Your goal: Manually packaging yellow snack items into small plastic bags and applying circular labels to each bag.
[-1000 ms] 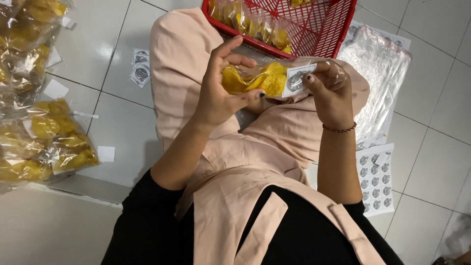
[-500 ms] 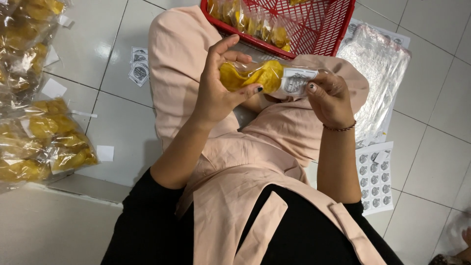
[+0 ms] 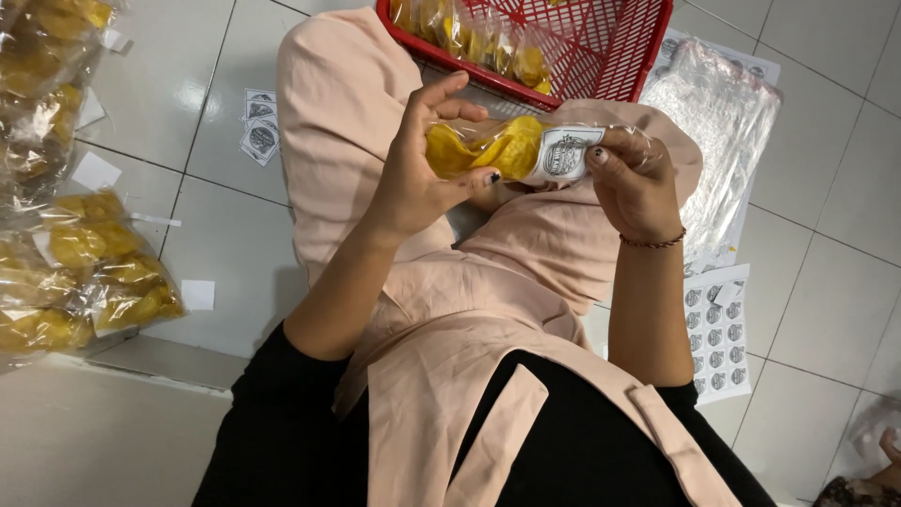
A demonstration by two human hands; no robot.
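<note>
Floor (image 3: 826, 188): white tiles. The person sits on it, legs in pale pink cloth, and all other things lie on it.
Basket (image 3: 601, 47): red plastic mesh, at the top, just beyond the knees. Some packs of yellow chips stand inside along the near wall.
Chip packs (image 3: 84, 272): a heap of clear bags with yellow chips, at the left edge, well apart from the hands.
Empty bags (image 3: 723, 122): a stack of clear plastic bags, flat on the floor to the right of the knee.
Sticker sheet (image 3: 718, 329): a white sheet with rows of round dark stickers, on the floor beside the right forearm. Another small sheet (image 3: 258, 127) lies to the left of the leg.
Left hand (image 3: 422, 174): it is closed around the left end of the pack, the thumb below and the fingers curled over the top; the index finger is lifted.
Right hand (image 3: 633, 183): it grips the right end of the pack, the fingers pressing on the plastic beside the label. A thin bracelet is on the wrist.
Pack (image 3: 497, 145): a small clear bag with yellow chips, held between both hands above the lap, lying about level.
Label (image 3: 561, 155): white with a dark emblem, on the right part of the pack, touching the right fingertips.
</note>
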